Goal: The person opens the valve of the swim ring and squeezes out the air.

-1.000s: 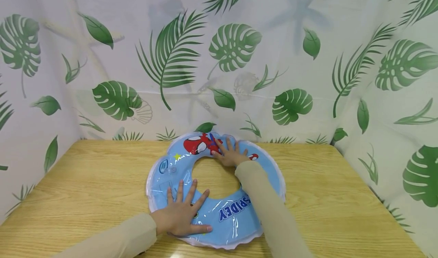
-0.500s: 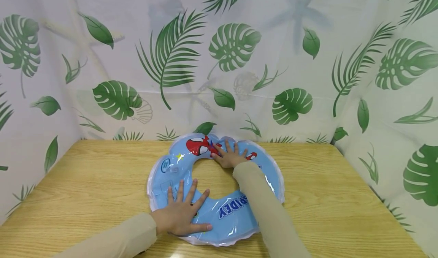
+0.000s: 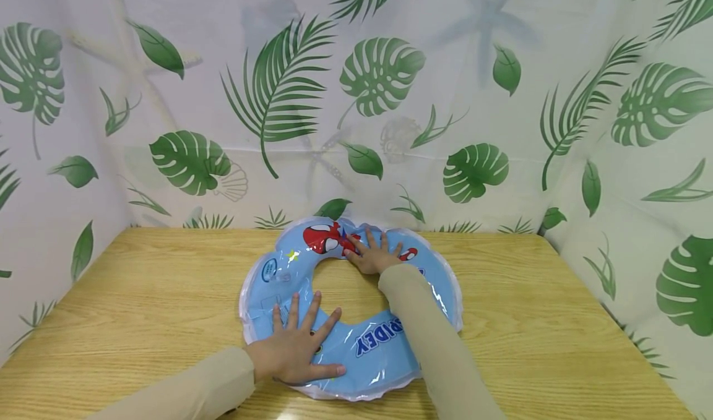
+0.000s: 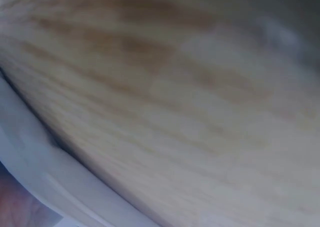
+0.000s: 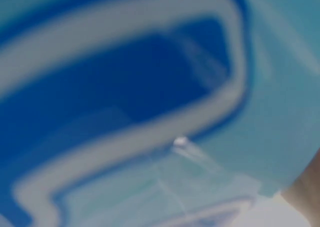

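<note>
A light-blue swim ring [image 3: 379, 364] with red cartoon figures and "SPIDEY" lettering lies on the wooden table, partly inflated, with a wavy whitish rim. On its near left part rests my left hand [image 3: 292, 349], palm down with the fingers spread. My right hand [image 3: 374, 258] presses on the far part, beside the red figure, fingers spread too. The right sleeve covers some of the ring's right side. A clear valve [image 3: 283, 276] shows on the left side. Blurred printed vinyl [image 5: 150, 87] fills the right wrist view; the left wrist view shows mostly blurred table.
The wooden table [image 3: 535, 321] extends to both sides of the ring. Behind it and along the sides hangs a white curtain [image 3: 312, 154] printed with green leaves. The ring's far edge lies close to the back curtain.
Between one second and half a second ago, the ring's far and right edges drew slightly inward, and the right hand shifted a little with them. Since then almost nothing has moved.
</note>
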Tool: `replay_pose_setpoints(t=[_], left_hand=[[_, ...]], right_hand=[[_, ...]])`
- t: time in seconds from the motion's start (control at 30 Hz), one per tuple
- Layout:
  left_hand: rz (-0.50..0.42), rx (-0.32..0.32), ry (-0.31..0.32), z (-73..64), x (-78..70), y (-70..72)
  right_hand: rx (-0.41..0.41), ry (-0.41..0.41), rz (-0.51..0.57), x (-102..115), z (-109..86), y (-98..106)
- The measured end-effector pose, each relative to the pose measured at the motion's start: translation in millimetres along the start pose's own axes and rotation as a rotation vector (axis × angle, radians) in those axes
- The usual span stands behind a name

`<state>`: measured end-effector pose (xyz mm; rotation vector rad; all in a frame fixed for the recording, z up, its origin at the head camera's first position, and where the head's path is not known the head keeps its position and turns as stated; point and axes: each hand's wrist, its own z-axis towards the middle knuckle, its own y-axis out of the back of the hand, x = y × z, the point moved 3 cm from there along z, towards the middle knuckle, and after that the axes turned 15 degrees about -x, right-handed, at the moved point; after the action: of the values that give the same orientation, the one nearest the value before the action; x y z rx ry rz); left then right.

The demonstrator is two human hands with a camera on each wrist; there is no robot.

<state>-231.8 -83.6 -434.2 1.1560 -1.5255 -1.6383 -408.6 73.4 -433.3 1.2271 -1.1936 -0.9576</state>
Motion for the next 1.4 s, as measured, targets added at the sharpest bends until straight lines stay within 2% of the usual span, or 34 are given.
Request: replay_pose_setpoints(t=[0.23, 0.57, 0.8, 0.97, 1.1, 1.23, 1.3, 1.4], left_hand=[[-0.007, 0.007, 0.004, -0.6, -0.7, 1.2], [0.002, 0.001, 0.001, -2.9, -2.6, 3.6], [0.001, -0.004, -0.001, -2.9, -2.7, 3.4], [0.004, -0.008, -0.007, -2.3, -1.8, 1.8], [0.009, -0.008, -0.009, -2.1, -0.7, 0.6], [0.008, -0.004, -0.004, -2.7, -0.6, 1.2], [0.005, -0.006, -0.005, -3.0, -0.8, 2.1], [0.0, -0.01, -0.011, -3.2, -1.3, 2.5]], right_hand=[[-0.006, 0.0, 0.011, 0, -0.4, 1], [-0.013, 0.045, 0.053, -1, -0.9, 5], [-0.052, 0.046, 0.097, 2, 2.0, 9], [-0.117, 0.088, 0.121, 14, 2.7, 12], [-0.154, 0.189, 0.131, 30, 2.3, 15], [-0.15, 0.285, 0.157, 50, 2.4, 16], [-0.141, 0.294, 0.157, 58, 2.3, 15], [-0.115, 0.267, 0.147, 64, 1.5, 10]])
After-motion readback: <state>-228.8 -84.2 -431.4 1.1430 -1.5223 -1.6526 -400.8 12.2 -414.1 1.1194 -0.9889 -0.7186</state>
